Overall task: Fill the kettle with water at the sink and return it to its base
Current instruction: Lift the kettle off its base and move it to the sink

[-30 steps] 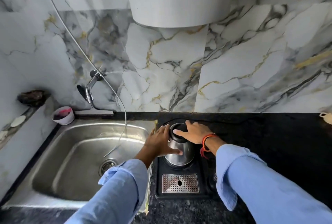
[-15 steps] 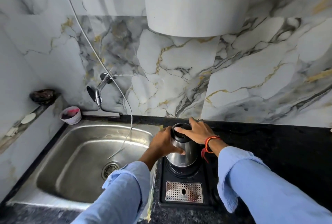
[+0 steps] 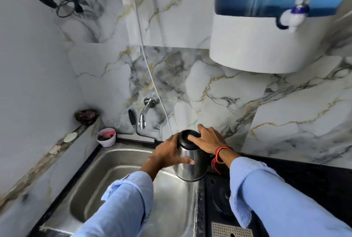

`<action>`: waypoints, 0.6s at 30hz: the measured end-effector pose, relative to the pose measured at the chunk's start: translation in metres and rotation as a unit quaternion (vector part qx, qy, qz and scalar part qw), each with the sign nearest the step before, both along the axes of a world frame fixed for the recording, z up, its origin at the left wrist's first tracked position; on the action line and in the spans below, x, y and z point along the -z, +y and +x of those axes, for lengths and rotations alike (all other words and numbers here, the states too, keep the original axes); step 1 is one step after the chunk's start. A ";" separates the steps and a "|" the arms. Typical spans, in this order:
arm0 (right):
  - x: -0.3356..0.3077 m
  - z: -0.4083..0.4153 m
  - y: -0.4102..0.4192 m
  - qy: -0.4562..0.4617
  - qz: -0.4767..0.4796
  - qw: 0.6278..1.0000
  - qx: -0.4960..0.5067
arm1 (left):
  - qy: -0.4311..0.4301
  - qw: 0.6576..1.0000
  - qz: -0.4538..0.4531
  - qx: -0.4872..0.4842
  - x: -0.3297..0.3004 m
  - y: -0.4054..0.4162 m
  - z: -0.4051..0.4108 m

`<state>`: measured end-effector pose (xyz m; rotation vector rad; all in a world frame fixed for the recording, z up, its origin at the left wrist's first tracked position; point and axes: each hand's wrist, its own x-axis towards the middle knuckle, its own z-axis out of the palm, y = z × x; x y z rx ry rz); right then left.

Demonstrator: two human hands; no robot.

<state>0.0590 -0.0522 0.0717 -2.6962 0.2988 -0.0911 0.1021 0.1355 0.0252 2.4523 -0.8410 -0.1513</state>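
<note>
I see a white and blue water purifier (image 3: 266,37) on the marble wall, a small white cup (image 3: 106,137) beside a squeegee (image 3: 133,122), a dark dish (image 3: 85,116) on the ledge, and black cables (image 3: 62,4) hanging top left.

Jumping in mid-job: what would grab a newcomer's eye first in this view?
The steel kettle at centre, held off its base over the right edge of the sink, left hand on its side and right hand on the black lid. Then the blue-and-white water dispenser on the wall, upper right, and the tap behind the sink.
</note>
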 end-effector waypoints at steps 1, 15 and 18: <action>0.000 0.009 0.015 -0.003 0.004 1.000 0.003 | 0.005 1.000 -0.015 0.005 0.000 0.015 0.009; 0.048 0.090 0.155 -0.086 -0.104 0.991 0.000 | 0.083 0.995 -0.030 0.049 0.030 0.174 0.115; 0.063 0.107 0.171 -0.084 -0.117 0.990 0.005 | 0.119 0.992 -0.018 0.048 0.041 0.189 0.134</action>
